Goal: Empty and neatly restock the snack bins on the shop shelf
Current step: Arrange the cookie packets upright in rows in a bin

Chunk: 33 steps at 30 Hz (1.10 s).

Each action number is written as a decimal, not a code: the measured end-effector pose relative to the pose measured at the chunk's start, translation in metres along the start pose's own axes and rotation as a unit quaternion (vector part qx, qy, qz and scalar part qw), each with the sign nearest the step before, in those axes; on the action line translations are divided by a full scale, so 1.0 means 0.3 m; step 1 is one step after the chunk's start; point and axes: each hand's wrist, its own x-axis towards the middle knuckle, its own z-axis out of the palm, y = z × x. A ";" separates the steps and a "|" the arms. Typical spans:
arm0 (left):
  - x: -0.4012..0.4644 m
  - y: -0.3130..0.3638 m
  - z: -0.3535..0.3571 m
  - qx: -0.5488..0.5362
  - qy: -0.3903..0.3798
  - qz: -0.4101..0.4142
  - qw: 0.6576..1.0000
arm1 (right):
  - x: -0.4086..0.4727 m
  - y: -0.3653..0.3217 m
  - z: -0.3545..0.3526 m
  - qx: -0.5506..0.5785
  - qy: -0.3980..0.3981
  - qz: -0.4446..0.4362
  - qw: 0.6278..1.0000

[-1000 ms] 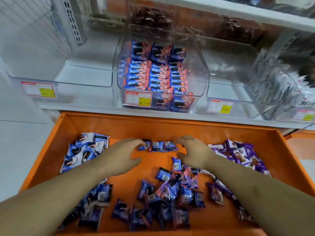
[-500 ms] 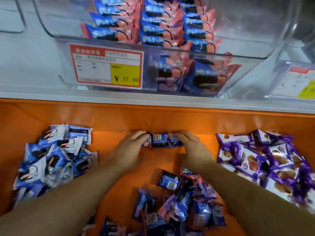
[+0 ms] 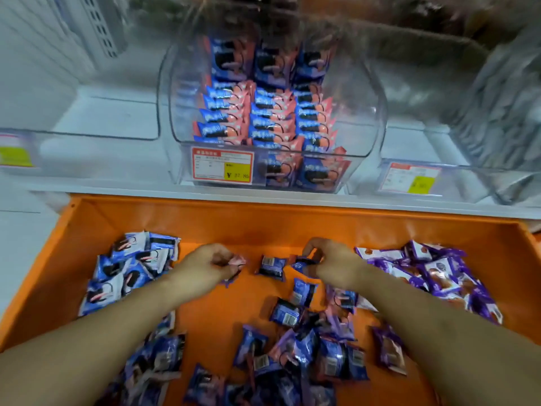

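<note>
Both arms reach into an orange tray full of small snack packets. My left hand pinches a blue-and-pink packet by its end. A dark blue packet sits pinched in my right hand. Between the two hands a third packet lies alone on the tray floor. Above the tray, a clear bin on the white shelf holds three neat rows of blue-and-pink packets behind a red and yellow price label.
White-and-blue packets are heaped at the tray's left, purple ones at its right, and loose blue ones near me. Clear bins flank the filled one; the right one carries a label. A bin of grey packets stands far right.
The tight row of three packets between my hands has split: each hand now pinches one end packet and has drawn apart, leaving the middle one lying. The view has pulled back from the shelf.
</note>
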 end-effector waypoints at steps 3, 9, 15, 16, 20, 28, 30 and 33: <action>-0.141 0.123 -0.093 -0.074 -0.017 -0.008 0.997 | -0.131 -0.121 -0.125 0.089 -0.047 -0.016 0.995; -0.469 0.383 -0.200 -0.271 0.009 0.057 0.961 | -0.458 -0.311 -0.286 0.353 -0.104 -0.104 0.924; -0.686 0.536 -0.253 -0.377 0.002 0.092 0.922 | -0.699 -0.457 -0.336 0.503 -0.060 -0.156 0.848; -0.706 0.549 -0.256 -0.384 0.000 0.105 0.917 | -0.724 -0.478 -0.327 0.533 -0.059 -0.157 0.829; -0.734 0.574 -0.282 -0.349 0.037 0.152 0.924 | -0.760 -0.526 -0.288 0.524 -0.021 -0.195 0.829; -0.707 0.562 -0.389 -0.290 0.102 0.157 0.939 | -0.700 -0.553 -0.339 0.468 0.077 -0.237 0.848; -0.698 0.558 -0.410 -0.227 0.138 0.164 0.950 | -0.678 -0.557 -0.344 0.469 0.091 -0.238 0.846; -0.706 0.568 -0.411 -0.132 0.205 0.188 0.951 | -0.663 -0.573 -0.342 0.443 0.100 -0.254 0.854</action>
